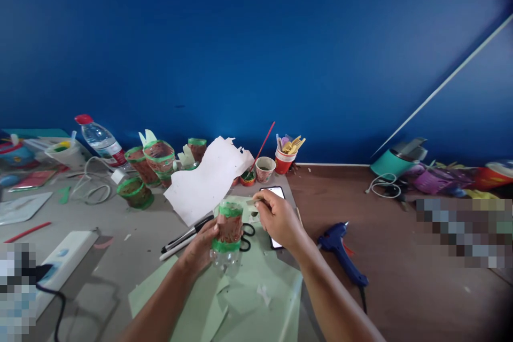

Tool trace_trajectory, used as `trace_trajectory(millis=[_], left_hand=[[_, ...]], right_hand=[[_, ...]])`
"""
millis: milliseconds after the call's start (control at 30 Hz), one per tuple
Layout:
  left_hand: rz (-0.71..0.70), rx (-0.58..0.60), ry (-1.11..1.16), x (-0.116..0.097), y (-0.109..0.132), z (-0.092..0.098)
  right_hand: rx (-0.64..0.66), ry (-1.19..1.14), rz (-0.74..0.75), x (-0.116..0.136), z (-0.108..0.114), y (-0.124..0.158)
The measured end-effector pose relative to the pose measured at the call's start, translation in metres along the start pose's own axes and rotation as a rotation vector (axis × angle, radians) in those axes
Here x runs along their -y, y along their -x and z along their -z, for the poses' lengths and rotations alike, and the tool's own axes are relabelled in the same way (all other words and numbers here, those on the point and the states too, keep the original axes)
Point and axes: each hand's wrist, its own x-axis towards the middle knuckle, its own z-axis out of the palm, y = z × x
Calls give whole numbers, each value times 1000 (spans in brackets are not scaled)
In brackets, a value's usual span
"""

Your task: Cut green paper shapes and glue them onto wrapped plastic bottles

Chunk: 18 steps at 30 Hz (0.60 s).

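My left hand is wrapped round the side of a cut plastic bottle, painted brown with green bands and clear at its base. Close to its rim, my right hand is closed in a pinch; a small thin piece shows at the fingertips, too small to name. Behind the bottle lie scissors with black handles, partly hidden. A phone with a lit screen is partly covered by my right hand. Light green paper with cut scraps is spread under both hands.
Several similar painted bottle cups stand at the back left, near a water bottle. White torn paper rises behind my left hand. A blue glue gun lies right, its cord trailing forward. A power strip sits left.
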Motion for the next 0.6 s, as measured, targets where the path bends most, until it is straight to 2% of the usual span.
trace_trajectory(millis=[200, 600], left_hand=[[24, 17, -15, -1, 0, -5], [52, 20, -79, -2, 2, -10]], right_hand=[[-19, 92, 57, 4, 4, 0], [54, 187, 236, 11, 5, 6]])
